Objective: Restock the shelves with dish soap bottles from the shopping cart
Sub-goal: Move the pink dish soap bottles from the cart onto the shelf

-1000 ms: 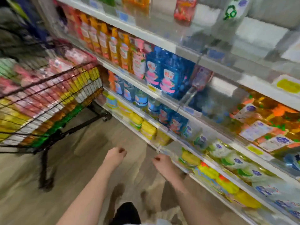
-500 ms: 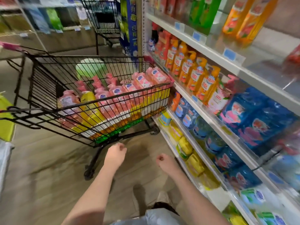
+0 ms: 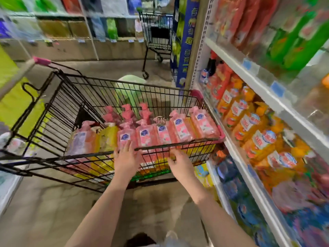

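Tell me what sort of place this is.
Likely a supermarket aisle: a wire shopping cart loaded with pink pump bottles, stocked shelves carrying blue price tags, and a second cart further down.

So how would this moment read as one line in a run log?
stage: pickup not begun | left hand: open, at pink bottles | right hand: at cart rim | held: nothing

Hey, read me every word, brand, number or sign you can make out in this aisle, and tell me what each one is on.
Nothing reads clearly; the frame is blurred.
Pink pump dish soap bottles in the black wire shopping cart: white labels, round blue logo, lettering unreadable.
Orange pump bottles on the white shelf: labels too blurred.
Blue vertical banner: yellow characters, too blurred.
Blue price tags: too small.
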### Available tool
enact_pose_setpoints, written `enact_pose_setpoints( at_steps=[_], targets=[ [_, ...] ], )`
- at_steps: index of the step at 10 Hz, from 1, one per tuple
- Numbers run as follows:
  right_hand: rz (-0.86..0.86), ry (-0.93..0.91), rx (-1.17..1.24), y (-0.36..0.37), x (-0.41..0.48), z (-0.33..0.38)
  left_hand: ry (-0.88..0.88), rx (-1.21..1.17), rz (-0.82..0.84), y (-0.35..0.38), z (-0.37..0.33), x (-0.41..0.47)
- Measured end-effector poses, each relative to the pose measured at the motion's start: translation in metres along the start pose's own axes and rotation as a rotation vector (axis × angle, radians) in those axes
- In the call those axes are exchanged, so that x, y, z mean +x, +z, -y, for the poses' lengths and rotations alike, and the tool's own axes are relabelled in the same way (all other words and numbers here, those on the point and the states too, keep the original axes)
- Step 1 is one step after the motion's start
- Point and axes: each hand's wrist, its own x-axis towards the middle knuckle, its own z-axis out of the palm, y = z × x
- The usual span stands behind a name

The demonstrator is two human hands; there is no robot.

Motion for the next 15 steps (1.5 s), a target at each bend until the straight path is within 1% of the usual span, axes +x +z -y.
enact_pose_setpoints(
  at_steps=[1,2,3,4,5,6,7,8,9,10,11,12,13,14,15],
  targets=[
    [0.008,-0.147,-0.070,0.003,0.036,0.020,-0.001,0.133,0.068,0.006,0.003,0.017],
    [0.066,-0.254,-0.150,0.019,0.064,0.037,0.019,0.176,0.062,-0.003,0.003,0.033],
    [0.137,-0.246,-0.291,0.040,0.083,0.046,-0.035,0.172,0.171,-0.006,0.006,0.047],
    [0.159,-0.207,-0.343,0.049,0.101,0.054,-0.108,0.046,0.238,-0.010,0.018,0.077],
    [0.194,-0.144,-0.253,0.050,0.120,0.061,-0.142,-0.076,0.307,-0.008,0.039,0.119],
    [0.196,-0.040,-0.206,0.055,0.132,0.064,-0.157,-0.105,0.344,-0.002,0.058,0.161],
    [0.167,0.058,-0.200,0.062,0.138,0.064,-0.159,-0.113,0.419,0.007,0.066,0.195],
    [0.137,0.071,-0.216,0.062,0.139,0.065,-0.267,-0.177,0.474,0.014,0.062,0.221],
    [0.136,0.081,-0.224,0.063,0.142,0.064,-0.329,-0.215,0.484,0.029,0.060,0.236],
    [0.150,0.090,-0.208,0.064,0.142,0.063,-0.316,-0.268,0.529,0.028,0.051,0.247],
    [0.181,0.102,-0.238,0.065,0.142,0.061,-0.390,-0.376,0.534,0.031,0.055,0.256],
    [0.170,0.093,-0.219,0.062,0.139,0.061,-0.390,-0.481,0.516,0.047,0.068,0.263],
    [0.153,0.091,-0.197,0.061,0.139,0.063,-0.439,-0.599,0.398,0.021,0.063,0.245],
    [0.149,0.094,-0.184,0.059,0.137,0.066,-0.387,-0.723,0.330,0.002,0.061,0.229],
    [0.163,0.092,-0.123,0.057,0.139,0.066,-0.324,-0.942,0.349,-0.010,0.068,0.211]
  ],
)
